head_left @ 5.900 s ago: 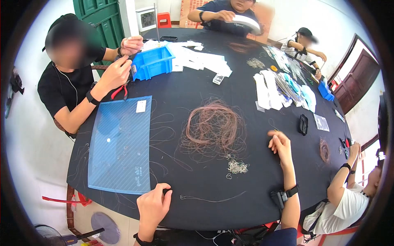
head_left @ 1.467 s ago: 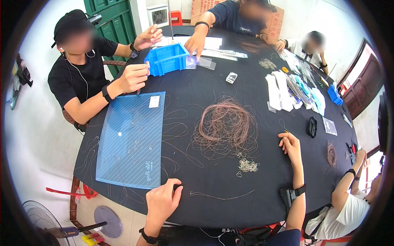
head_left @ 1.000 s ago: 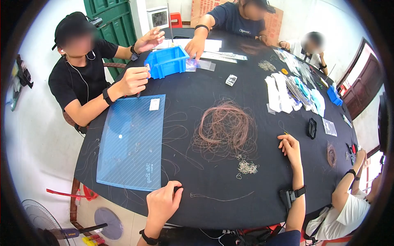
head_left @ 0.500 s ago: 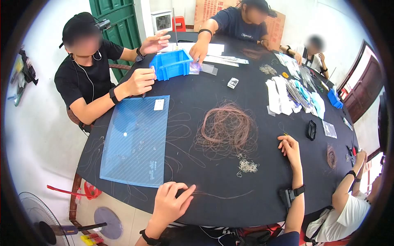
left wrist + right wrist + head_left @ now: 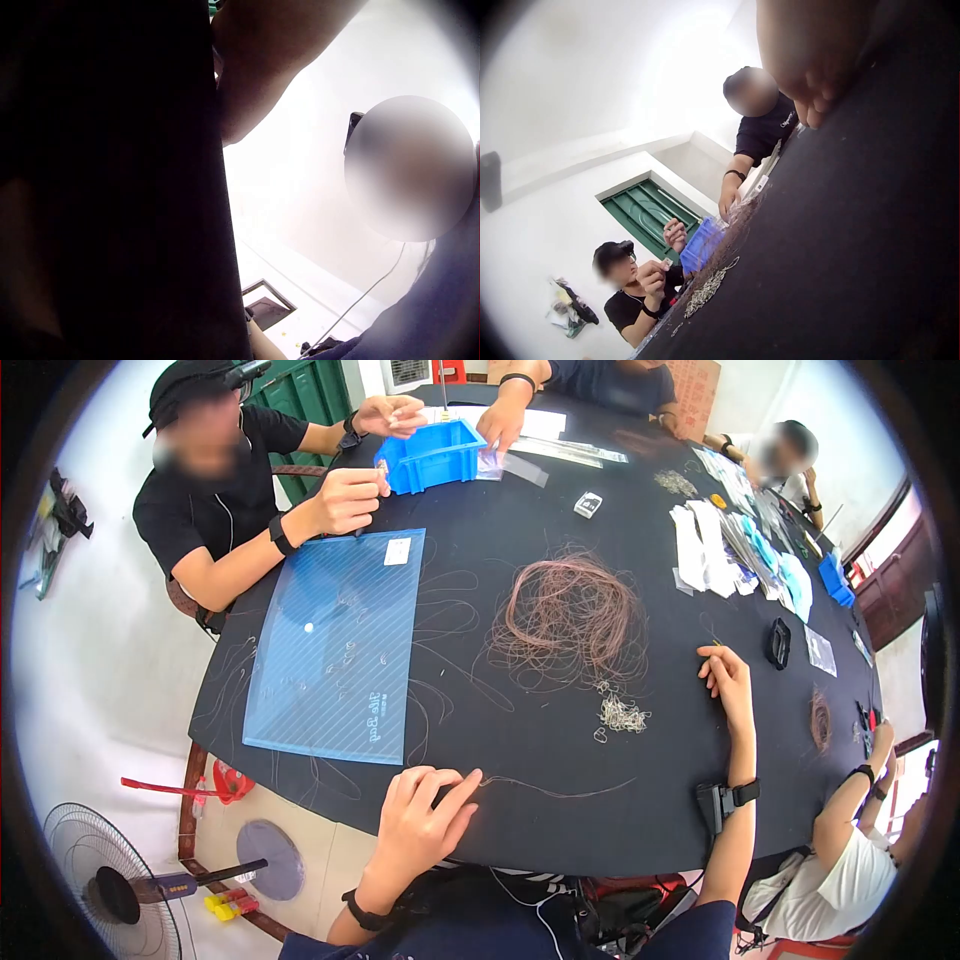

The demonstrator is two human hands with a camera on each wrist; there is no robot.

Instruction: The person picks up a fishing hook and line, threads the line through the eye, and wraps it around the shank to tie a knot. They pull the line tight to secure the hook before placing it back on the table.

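My left hand (image 5: 425, 820) lies at the front edge of the table, its index fingertip right at the left end of a thin fishing line (image 5: 560, 792). The thumb stands apart from the index finger. My right hand (image 5: 733, 685) rests on the black cloth with loosely bent fingers. At its fingertips lies a thin loop (image 5: 708, 624) with a small yellowish bit. Between the hands is a pile of small metal hooks (image 5: 624, 714), with a large coil of reddish-brown line (image 5: 570, 615) beyond it. In the left wrist view the dark table edge fills much of the frame.
A blue file bag (image 5: 330, 660) with small hooks and lines lies at left. Across the table, a person holds something beside a blue bin (image 5: 433, 457). White packets (image 5: 710, 550), a black tray (image 5: 778, 644) and a smaller coil (image 5: 820, 720) are at right. A fan (image 5: 115, 890) stands by the table.
My left hand has unbent its index finger and shifted right to the end of the line. The right hand keeps its place. The head view has tilted lower.
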